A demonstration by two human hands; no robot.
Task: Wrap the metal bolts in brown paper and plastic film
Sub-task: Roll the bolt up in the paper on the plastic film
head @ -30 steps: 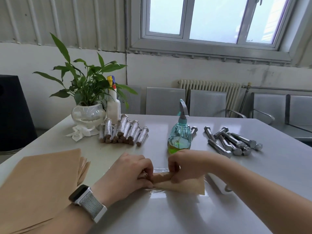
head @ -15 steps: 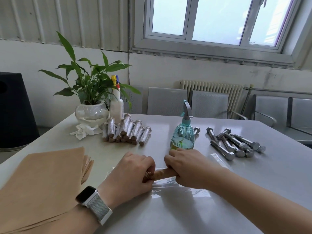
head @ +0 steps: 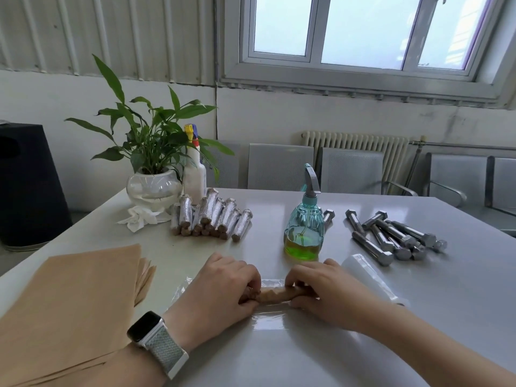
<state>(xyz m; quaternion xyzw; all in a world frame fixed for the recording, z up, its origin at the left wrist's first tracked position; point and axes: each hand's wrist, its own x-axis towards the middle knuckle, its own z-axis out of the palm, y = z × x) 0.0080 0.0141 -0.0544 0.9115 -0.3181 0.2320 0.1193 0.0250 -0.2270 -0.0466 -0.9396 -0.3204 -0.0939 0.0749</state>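
Since a second ago the loose flap of brown paper that lay flat under the hands is gone: the paper is now rolled tight into a narrow roll [head: 275,295], and the two hands have moved a little apart, so more of the roll shows between them. The clear plastic film [head: 269,321] lies under it on the white table [head: 321,358], much as before.

The left hand [head: 220,294], with a watch [head: 156,340] on its wrist, has its fingers curled down over the left end of the roll. The right hand [head: 326,294] grips the right end, fingers bent over the top and thumb on the near side. The roll lies crosswise between them, resting on the film, with only its middle showing.

Just behind the right hand lies the roll of film [head: 368,277]. Beyond it sit the bare bolts [head: 391,238] in a loose heap. A green spray bottle [head: 304,227] stands behind the hands, and a row of wrapped bolts [head: 212,216] lies further left, near a potted plant [head: 152,152]. A stack of brown paper sheets [head: 69,308] lies on the near left.
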